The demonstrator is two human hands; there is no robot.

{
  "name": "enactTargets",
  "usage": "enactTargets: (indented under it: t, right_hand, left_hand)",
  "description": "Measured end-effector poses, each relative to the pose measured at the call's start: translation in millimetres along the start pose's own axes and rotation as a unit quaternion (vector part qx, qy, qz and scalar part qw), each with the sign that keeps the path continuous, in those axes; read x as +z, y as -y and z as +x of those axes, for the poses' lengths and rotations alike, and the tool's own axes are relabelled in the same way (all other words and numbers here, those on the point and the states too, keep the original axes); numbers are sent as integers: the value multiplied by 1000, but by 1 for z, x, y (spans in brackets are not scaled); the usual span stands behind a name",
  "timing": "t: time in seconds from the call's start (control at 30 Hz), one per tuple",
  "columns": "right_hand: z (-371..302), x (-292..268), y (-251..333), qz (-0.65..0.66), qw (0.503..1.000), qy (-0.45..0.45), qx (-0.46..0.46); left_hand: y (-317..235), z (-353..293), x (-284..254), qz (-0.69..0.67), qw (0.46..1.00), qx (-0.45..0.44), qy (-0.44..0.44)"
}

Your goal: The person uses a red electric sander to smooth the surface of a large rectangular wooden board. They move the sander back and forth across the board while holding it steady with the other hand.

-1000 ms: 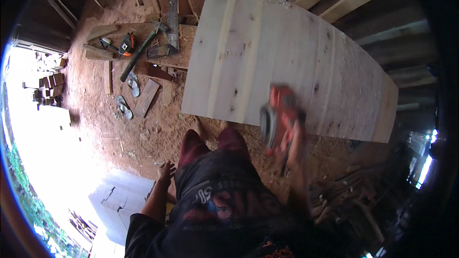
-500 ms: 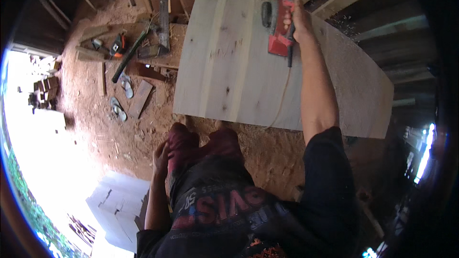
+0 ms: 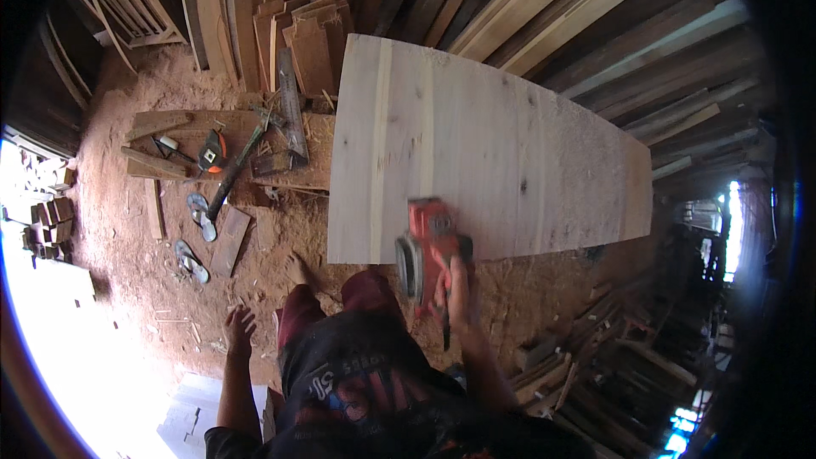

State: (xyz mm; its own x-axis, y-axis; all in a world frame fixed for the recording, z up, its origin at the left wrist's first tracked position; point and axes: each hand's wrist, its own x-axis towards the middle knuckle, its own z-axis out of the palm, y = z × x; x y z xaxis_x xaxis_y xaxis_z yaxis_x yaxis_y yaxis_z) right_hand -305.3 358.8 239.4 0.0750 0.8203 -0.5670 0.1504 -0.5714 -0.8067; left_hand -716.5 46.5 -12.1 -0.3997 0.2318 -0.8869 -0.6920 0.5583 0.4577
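Note:
A red corded electric planer (image 3: 432,238) is in my right hand (image 3: 457,293), whose fingers are wrapped round its handle. The planer overlaps the near edge of a wide, pale wooden panel (image 3: 476,153); whether its sole touches the wood I cannot tell. Fine shavings whiten the panel's right part, and a few dark knots mark its face. My left hand (image 3: 240,327) hangs free beside my left leg, fingers apart, with nothing in it.
Left of the panel, a low plank bench (image 3: 319,140) bears a metal square (image 3: 291,106), an orange and black tape measure (image 3: 212,151) and a dark-handled tool (image 3: 234,174). Flip-flops (image 3: 191,261) lie on the dirt floor. Stacked boards (image 3: 552,8) line the back; scrap wood (image 3: 552,382) lies right.
My right hand has drawn the planer from the panel's far edge back to its near edge. My left hand has moved outward from my thigh. The view has shifted too.

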Motion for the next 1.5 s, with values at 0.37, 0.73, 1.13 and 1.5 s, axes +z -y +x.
enactTargets:
  t: [0.37,0.73,1.13,1.5]
  right_hand:
    - [273,79,189,30,998,43,-37]
    - [-40,69,6,-20,1000,20,1]
    - [286,153,220,49,996,60,-48]
    - [-21,120,14,-28,999,34,21]
  left_hand:
    - [31,-32,75,90,987,103,85]
    - [39,6,-54,34,993,-108,-36]
    - [-2,-48,53,87,987,75,110]
    - [50,-2,-61,16,989,-141,-48]
